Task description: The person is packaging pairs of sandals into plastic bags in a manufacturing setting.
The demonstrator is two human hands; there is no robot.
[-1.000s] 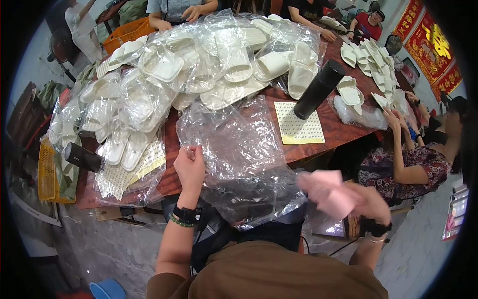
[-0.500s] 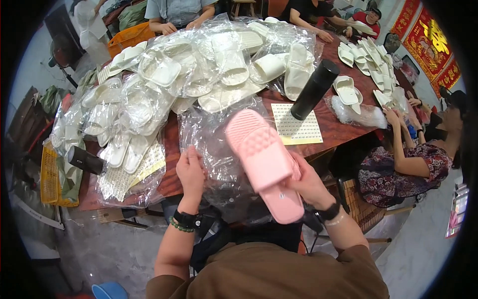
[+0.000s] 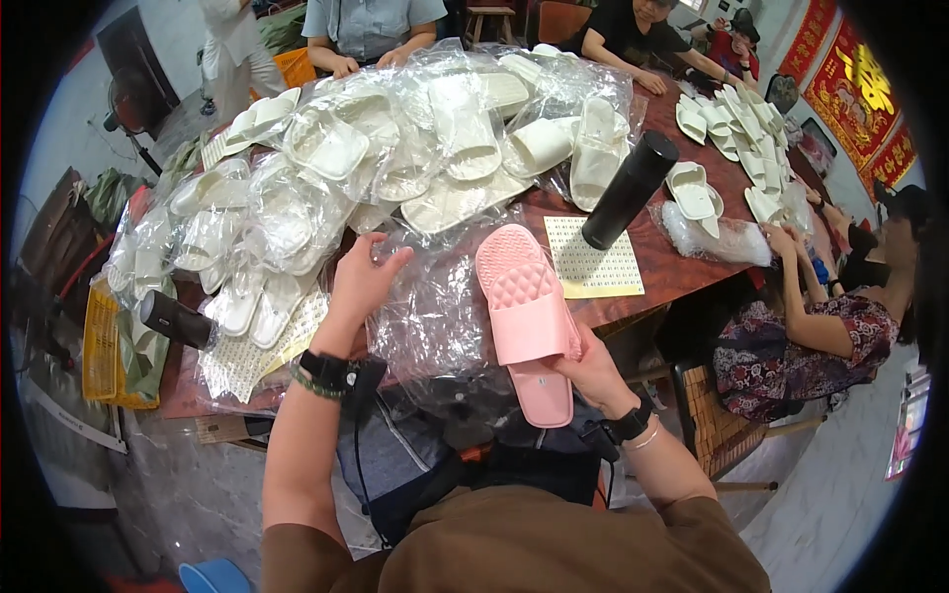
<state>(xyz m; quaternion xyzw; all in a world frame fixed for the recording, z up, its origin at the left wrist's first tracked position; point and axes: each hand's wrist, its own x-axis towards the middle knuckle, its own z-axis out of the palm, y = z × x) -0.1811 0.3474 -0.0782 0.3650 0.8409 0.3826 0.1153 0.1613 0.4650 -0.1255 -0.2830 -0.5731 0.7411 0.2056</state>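
A pink slide slipper [image 3: 531, 331] with a bumpy insole is in my right hand [image 3: 590, 371], held by its side near the strap. A second pink textured edge shows beside the strap, mostly hidden behind it. Under and left of the slipper lie clear plastic bags [image 3: 430, 321], spread over the table's near edge. My left hand [image 3: 364, 282] is at the upper left side of these bags, thumb and fingers apart, with nothing seen in it. Just past the slipper's toe end lies a pale sticker sheet [image 3: 596, 272].
White slippers in clear bags [image 3: 336, 143] heap across the red-brown table [image 3: 633, 316]. A black cylinder [image 3: 630, 188] stands on the sticker sheet; another dark cylinder [image 3: 176, 318] lies left. Loose white slippers [image 3: 756, 133] pile at right. Several people sit around the table.
My left hand has moved up and left, and its fingers have spread. The pink slipper has turned more upright in my right hand and shifted slightly.
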